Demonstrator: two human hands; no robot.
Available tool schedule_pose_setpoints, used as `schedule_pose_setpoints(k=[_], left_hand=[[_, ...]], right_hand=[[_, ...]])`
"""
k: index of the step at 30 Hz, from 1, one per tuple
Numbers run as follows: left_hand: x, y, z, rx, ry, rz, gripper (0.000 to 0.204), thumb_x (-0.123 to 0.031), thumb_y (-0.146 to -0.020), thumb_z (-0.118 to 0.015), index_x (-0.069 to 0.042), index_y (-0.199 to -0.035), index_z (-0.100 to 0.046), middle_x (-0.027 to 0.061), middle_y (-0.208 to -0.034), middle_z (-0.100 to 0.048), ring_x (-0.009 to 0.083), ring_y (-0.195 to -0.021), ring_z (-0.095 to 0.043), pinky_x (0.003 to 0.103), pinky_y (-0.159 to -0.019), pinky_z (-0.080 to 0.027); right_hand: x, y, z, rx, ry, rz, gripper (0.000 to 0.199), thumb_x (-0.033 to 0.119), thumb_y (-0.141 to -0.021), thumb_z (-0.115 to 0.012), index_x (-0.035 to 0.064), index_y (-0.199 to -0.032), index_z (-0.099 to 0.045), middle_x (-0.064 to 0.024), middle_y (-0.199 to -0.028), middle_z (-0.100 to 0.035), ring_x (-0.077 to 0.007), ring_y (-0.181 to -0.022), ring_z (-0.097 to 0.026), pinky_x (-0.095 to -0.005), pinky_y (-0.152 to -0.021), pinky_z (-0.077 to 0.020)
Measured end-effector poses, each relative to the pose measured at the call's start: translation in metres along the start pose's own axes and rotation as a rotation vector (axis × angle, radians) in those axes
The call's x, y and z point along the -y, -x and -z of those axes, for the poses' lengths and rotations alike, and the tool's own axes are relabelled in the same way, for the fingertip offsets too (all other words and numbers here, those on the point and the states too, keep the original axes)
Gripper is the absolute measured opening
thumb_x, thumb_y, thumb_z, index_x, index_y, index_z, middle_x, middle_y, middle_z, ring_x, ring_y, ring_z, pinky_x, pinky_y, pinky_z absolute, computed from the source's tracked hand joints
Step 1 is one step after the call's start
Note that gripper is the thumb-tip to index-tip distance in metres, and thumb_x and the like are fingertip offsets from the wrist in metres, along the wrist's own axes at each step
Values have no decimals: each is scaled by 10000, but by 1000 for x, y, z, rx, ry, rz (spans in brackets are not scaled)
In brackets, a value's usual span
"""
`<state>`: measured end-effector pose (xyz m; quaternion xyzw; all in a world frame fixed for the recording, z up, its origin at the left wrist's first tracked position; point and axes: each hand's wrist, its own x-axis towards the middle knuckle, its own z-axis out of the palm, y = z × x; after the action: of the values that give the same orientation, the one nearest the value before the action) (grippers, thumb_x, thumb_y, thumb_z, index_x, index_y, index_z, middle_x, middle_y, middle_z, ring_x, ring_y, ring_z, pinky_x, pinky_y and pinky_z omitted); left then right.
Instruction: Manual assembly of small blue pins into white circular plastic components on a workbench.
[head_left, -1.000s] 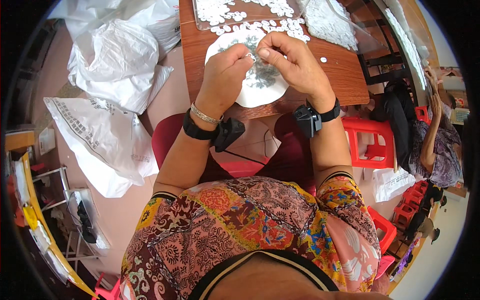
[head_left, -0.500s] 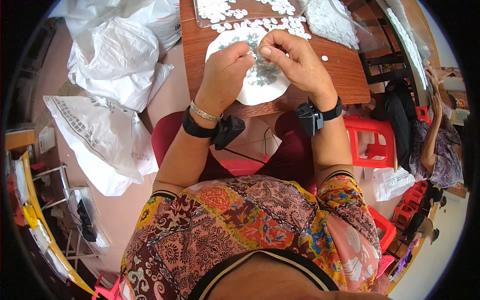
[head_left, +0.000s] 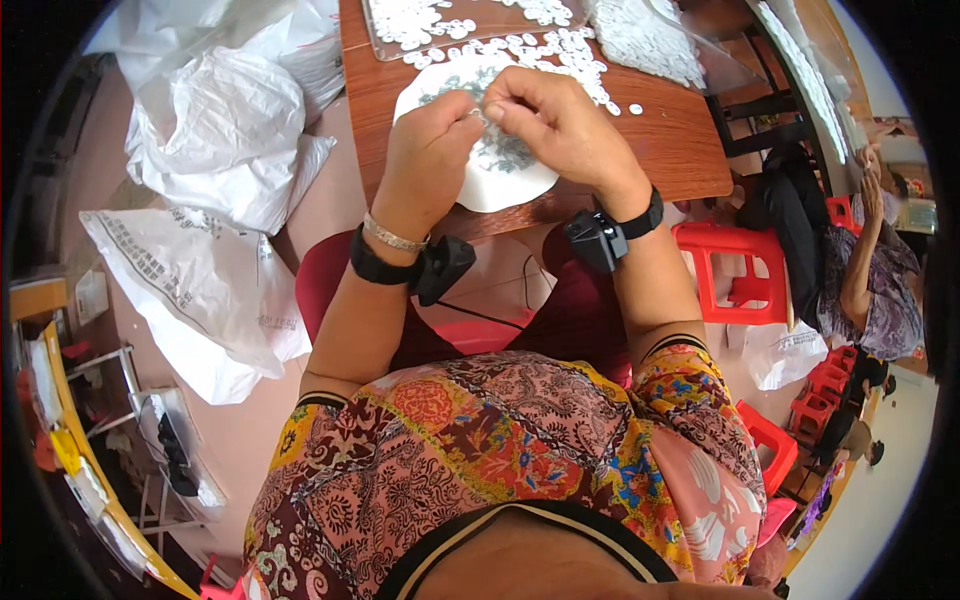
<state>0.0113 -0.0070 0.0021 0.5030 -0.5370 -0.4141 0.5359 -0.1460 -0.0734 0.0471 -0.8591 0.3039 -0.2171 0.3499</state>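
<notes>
- Now both hands have come closer together than a moment ago; before, they worked a little apart over the white plate, and at present the fingertips meet above its middle.
- So the handling of one small white piece seems to go on, not to be finished.
- Left hand: fingers curled and pinched on that small piece, knuckles toward me.
- Right hand: also closed, thumb and forefinger pressing at the same spot; I cannot tell if it holds a second piece.
- The plate lies at the near edge of the wooden surface, with grey-green bits on it.
- More small white pieces are spread just behind the plate, and a clear tray of them farther back.
</notes>
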Motion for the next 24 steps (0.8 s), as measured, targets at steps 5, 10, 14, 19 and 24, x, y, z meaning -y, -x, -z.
schedule_pose_setpoints(k=[5, 10, 14, 19, 24], left_hand=[[0, 1, 0, 0, -89, -38, 153, -131, -792, -509, 21, -769, -523, 159, -625, -471, 233, -560, -476, 334, -549, -399], [1, -3, 2, 40, 43, 28, 161, -134, -801, -521, 18, -749, -532, 87, -590, -494, 153, -549, -466, 283, -528, -378], [-3, -3, 4, -12, 282, 117, 175, -144, -828, -529, -1, -730, -554, 13, -597, -521, 83, -564, -463, 223, -529, -360], [-3, -7, 11, -38, 446, 123, 167, -143, -844, -517, -18, -748, -568, 5, -626, -529, 79, -578, -484, 204, -547, -370], [-3, -7, 14, -44, 465, 118, 169, -143, -855, -500, -16, -764, -564, 9, -642, -532, 84, -583, -495, 202, -556, -373]], right_hand=[[2, 3, -1, -21, 49, 59, 106, 93, -872, -557, -10, -854, -565, -17, -661, -534, -80, -624, -456, -245, -566, -398], [-4, 3, -1, -29, -27, 4, 122, 116, -871, -577, -6, -879, -587, -7, -706, -566, -81, -648, -480, -237, -589, -415], [-11, 7, 18, -123, -81, -86, 199, 137, -871, -591, 8, -1017, -631, -18, -803, -622, -84, -725, -546, -228, -656, -455], [-82, 38, 107, -333, 610, -280, 240, 145, -824, -636, 6, -1019, -649, -59, -811, -661, -123, -729, -592, -264, -661, -474], [-156, 57, 112, -237, 416, -487, 262, 153, -716, -673, 62, -962, -677, -124, -736, -654, -216, -654, -629, -339, -620, -490]])
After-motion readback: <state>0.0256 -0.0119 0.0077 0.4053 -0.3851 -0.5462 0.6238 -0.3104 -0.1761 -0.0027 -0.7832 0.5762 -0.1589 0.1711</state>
